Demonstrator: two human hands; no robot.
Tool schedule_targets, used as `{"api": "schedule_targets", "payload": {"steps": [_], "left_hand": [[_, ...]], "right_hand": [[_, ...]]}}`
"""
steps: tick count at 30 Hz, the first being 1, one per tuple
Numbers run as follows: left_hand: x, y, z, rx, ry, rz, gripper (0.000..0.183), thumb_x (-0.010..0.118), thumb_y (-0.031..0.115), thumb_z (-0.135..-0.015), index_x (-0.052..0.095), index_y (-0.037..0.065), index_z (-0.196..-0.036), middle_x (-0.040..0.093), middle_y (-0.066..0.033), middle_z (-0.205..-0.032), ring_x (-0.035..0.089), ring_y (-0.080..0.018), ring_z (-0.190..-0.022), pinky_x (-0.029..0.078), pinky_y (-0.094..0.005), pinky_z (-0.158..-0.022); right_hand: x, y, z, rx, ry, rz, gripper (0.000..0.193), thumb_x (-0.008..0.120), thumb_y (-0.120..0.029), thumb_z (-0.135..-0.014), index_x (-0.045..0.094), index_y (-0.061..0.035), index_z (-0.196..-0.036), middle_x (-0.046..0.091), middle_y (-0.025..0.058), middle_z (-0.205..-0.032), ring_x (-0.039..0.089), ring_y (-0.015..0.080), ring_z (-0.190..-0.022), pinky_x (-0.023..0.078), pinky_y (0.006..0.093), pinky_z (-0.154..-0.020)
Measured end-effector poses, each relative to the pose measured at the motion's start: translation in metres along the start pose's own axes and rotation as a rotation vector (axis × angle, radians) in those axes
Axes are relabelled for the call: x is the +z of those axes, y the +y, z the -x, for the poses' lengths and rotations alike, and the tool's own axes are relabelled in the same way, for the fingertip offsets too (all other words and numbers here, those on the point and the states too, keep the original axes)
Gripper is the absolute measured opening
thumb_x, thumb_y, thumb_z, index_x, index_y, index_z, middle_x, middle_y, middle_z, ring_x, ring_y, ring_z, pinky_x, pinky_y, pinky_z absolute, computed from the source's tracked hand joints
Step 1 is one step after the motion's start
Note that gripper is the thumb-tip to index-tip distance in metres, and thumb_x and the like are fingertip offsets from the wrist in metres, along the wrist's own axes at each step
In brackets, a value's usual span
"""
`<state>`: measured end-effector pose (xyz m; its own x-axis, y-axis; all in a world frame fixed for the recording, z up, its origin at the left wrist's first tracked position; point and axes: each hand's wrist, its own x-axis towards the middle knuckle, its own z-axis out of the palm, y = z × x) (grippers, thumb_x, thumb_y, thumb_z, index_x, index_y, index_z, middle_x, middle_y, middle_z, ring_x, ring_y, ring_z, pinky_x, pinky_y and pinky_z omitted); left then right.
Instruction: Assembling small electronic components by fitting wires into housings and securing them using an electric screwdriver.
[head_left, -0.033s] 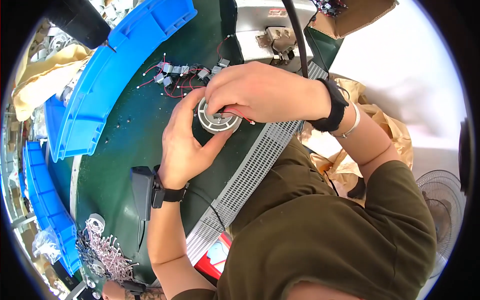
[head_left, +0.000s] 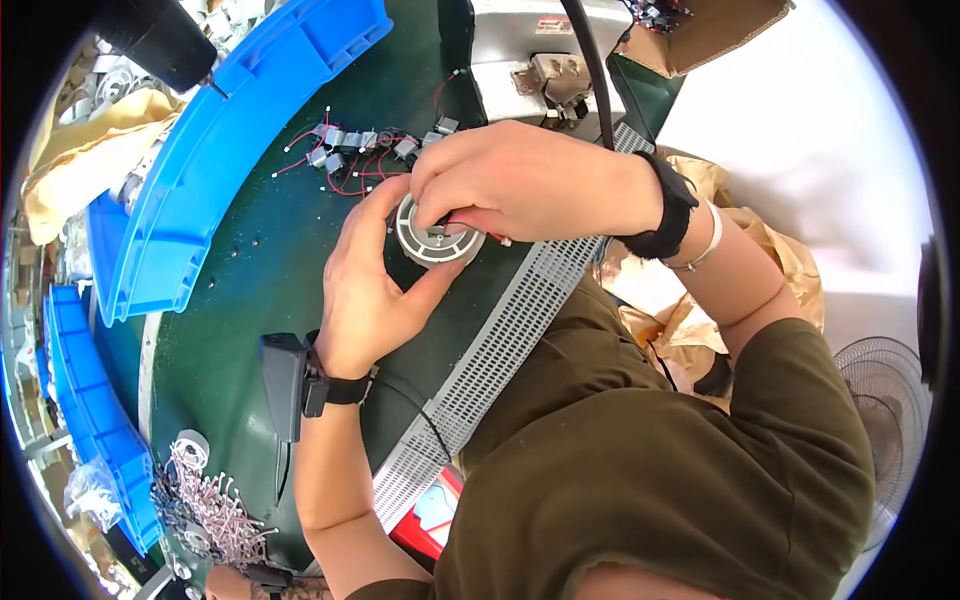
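Nearest the person's chest, the left hand [head_left: 365, 290] cups a round grey ring-shaped part [head_left: 435, 238] on the dark green tabletop [head_left: 250, 300], its fingers curled along the part's left rim and thumb pressed under the lower edge, while a perforated grey strip [head_left: 500, 340] runs along the tabletop's near edge. Above it the right hand [head_left: 520, 185] bends over the part, fingers pressed together pinching something small at its centre, a red wire [head_left: 495, 238] showing beneath. Farther off lies a cluster of small grey motors with red leads [head_left: 360, 150], then a blue bin [head_left: 220, 150] to the left and a grey machine [head_left: 540, 50] at the back.
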<state>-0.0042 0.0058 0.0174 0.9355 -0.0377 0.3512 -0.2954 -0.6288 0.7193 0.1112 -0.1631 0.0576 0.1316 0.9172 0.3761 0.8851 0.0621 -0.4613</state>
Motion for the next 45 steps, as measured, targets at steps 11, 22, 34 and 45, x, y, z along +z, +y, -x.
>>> {"api": "schedule_targets", "payload": {"steps": [11, 22, 34, 45], "left_hand": [[0.018, -0.002, 0.008, 0.038, 0.106, 0.080, 0.063, 0.079, 0.014, -0.064, 0.050, 0.004, -0.119, 0.059, -0.0155, -0.109, 0.057, -0.0329, -0.100, 0.047, -0.0379, -0.085], [0.008, -0.006, 0.002, 0.132, 0.183, 0.022, 0.063, 0.081, 0.020, -0.061, 0.053, 0.005, -0.116, 0.058, -0.0169, -0.111, 0.057, -0.0352, -0.100, 0.046, -0.0391, -0.086], [0.023, -0.004, 0.011, 0.340, 0.221, -0.196, 0.042, 0.078, 0.012, -0.064, 0.064, 0.004, -0.102, 0.056, -0.0202, -0.113, 0.061, -0.0342, -0.090, 0.052, -0.0372, -0.072], [0.018, -0.014, 0.010, 0.352, 0.201, -0.210, 0.039, 0.076, 0.004, -0.063, 0.064, 0.005, -0.099, 0.053, -0.0234, -0.119, 0.060, -0.0369, -0.097, 0.053, -0.0374, -0.077]], "right_hand": [[-0.003, -0.012, 0.014, -0.382, -0.060, 0.571, 0.036, 0.060, -0.008, -0.066, 0.058, 0.0037, -0.100, 0.057, 0.0095, -0.098, 0.056, 0.0219, -0.088, 0.050, 0.0314, -0.073], [-0.036, -0.019, -0.004, -0.173, -0.312, 0.392, 0.026, 0.060, -0.001, -0.071, 0.058, 0.0014, -0.096, 0.057, 0.0108, -0.099, 0.055, 0.0258, -0.095, 0.049, 0.0289, -0.078], [-0.084, -0.032, -0.153, -0.180, 0.414, -1.053, 0.030, 0.070, -0.018, -0.078, 0.053, 0.0033, -0.091, 0.054, 0.0030, -0.073, 0.050, 0.0114, -0.060, 0.042, 0.0245, -0.054], [-0.099, -0.022, -0.021, 0.047, 0.851, -0.625, 0.009, 0.065, -0.006, -0.078, 0.057, -0.0019, -0.080, 0.056, 0.0010, -0.062, 0.051, 0.0071, -0.048, 0.039, 0.0199, -0.044]]}}
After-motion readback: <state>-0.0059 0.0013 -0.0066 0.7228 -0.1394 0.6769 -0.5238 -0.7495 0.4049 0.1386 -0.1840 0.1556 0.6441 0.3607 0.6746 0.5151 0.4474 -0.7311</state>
